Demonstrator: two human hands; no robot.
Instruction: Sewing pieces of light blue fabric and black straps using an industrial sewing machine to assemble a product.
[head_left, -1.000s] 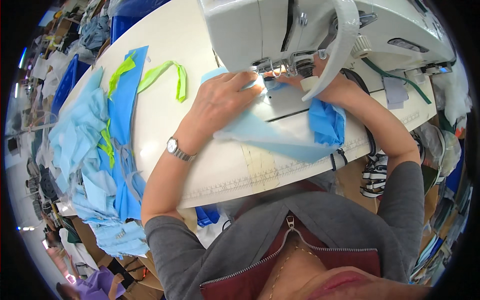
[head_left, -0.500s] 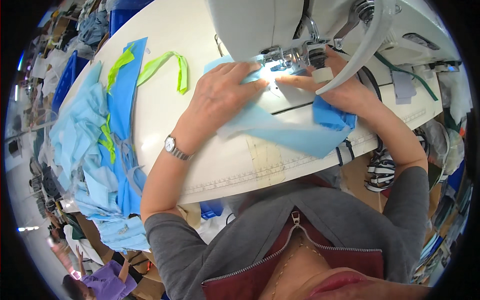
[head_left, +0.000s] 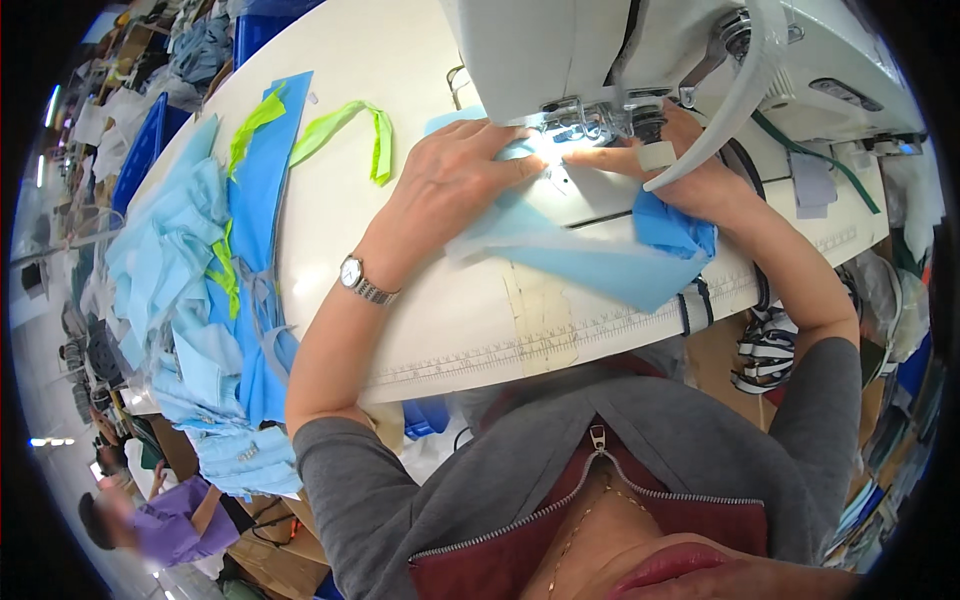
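A: What lies on the left side of the frame?
B: A crumpled heap of light blue fabric (head_left: 165, 250), then a flat, brighter blue fabric strip (head_left: 262, 180) with lime-green pieces on it; another lime-green strip (head_left: 382, 150) curls to its right on the white sewing table (head_left: 420, 330).
A: And the left hand (head_left: 445, 175)?
B: Upper centre, palm down on the pale blue fabric piece (head_left: 620, 265), fingertips close to the lit needle area; whether it pinches the cloth, one cannot tell.
A: Where does that piece run?
B: From beneath the left hand, below the sewing machine (head_left: 550, 50), down toward the right of centre, where a bunched bright blue fabric (head_left: 670, 225) adjoins it.
A: The right hand (head_left: 690, 170)?
B: Upper right, partly behind a curved white guard (head_left: 735, 100), forefinger stretched leftward; its other fingers are hidden, so its grip cannot be told. Farther right runs a dark green strip (head_left: 820, 155).
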